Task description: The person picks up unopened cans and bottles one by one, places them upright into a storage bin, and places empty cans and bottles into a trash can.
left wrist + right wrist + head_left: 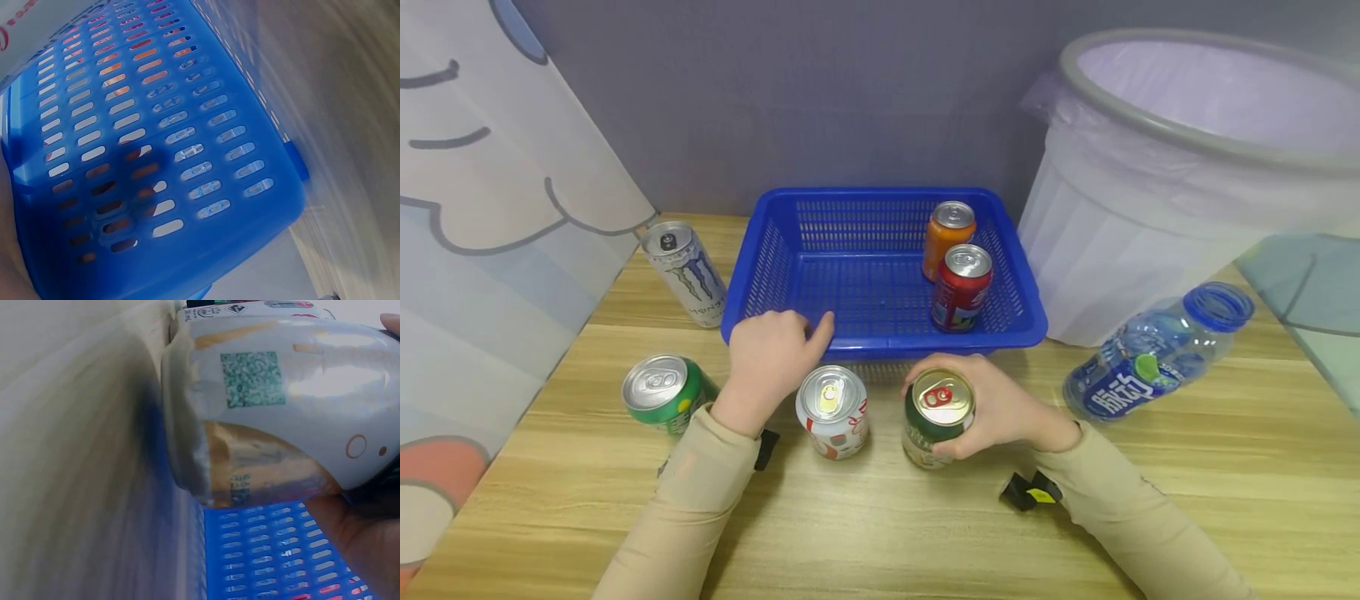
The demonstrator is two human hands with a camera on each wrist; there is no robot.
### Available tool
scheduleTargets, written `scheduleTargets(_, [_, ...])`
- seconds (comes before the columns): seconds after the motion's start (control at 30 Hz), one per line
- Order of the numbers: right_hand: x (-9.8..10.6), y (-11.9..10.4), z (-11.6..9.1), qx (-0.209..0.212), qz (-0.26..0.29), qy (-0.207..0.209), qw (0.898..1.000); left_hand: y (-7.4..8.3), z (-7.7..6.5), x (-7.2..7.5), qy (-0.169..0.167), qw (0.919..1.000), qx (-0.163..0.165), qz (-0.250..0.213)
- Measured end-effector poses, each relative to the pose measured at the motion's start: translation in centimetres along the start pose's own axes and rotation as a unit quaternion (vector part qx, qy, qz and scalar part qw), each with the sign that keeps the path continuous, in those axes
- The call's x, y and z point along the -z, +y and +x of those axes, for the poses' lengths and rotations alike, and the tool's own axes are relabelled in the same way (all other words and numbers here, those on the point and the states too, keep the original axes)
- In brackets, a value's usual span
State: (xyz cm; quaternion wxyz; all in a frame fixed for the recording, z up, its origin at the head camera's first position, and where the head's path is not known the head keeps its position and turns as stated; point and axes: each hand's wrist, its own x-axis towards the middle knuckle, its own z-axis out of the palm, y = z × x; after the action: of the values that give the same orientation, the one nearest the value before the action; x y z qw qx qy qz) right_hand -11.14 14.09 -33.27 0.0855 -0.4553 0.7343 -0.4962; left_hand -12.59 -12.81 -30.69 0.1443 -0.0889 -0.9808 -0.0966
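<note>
A green-and-white can (925, 442) with a gold top and red tab stands in front of the blue basket (880, 342). My right hand (992, 404) grips it, fingers behind and thumb at the front; its QR-coded side fills much of the right wrist view. My left hand (771, 358) holds the basket's front rim near the left corner, fingers reaching over it. In the left wrist view, skin tones show through the slots. A white-and-red can (835, 417) stands between my hands. Inside the basket, at the right, are an orange can (936, 242) and a red can (958, 292).
To the left are a green can (658, 392) and a tall white Monster can (692, 283). A blue-labelled plastic bottle (1135, 367), uncapped, stands at the right. Behind it rises a lined white bin (1075, 225). A grey wall stands behind the basket.
</note>
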Motion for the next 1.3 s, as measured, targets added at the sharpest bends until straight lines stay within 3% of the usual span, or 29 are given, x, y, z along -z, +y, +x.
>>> scheduleTargets(0.47, [1.2, -0.9, -0.2, 0.015, 0.012, 0.001, 1.000, 0.0, 0.0, 0.0, 0.017, 0.9998, -0.007, -0.004])
scheduleTargets(0.83, [2.0, -1.9, -0.3, 0.031, 0.009, 0.015, 0.999, 0.0, 0.1, -0.1, 0.002, 1.0000, -0.001, -0.003])
scheduleTargets(1.3, [3.3, -2.9, -0.7, 0.039, 0.012, 0.032, 0.999, 0.0, 0.0, -0.2, 0.010, 0.9999, -0.004, -0.003])
